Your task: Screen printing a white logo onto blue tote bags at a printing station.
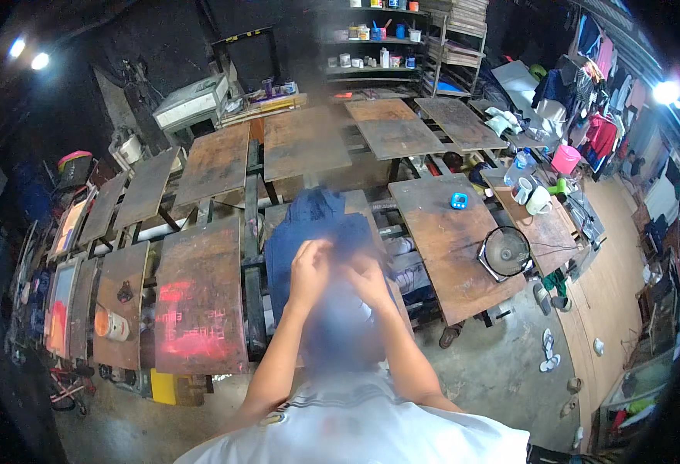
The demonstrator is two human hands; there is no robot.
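A dark blue cloth (289, 236), seemingly of several pieces or layers, lies on a brown board in front of me. My left hand (310, 269) is over its middle, fingers curled inward and pressed together. Beside it my right hand (368, 280) bends toward the left one, a short gap between them. A blurred smear runs down the middle of the view and covers the right fingertips, so I cannot make out what is between the fingers of either hand.
Two rows of brown boards (463, 240) on dark frames surround me. A round fan (505, 251) and a small blue timer (459, 201) lie to the right, near a pink bucket (565, 159). A white paint tub (112, 325) stands left. Shelves of pots (374, 69) are behind.
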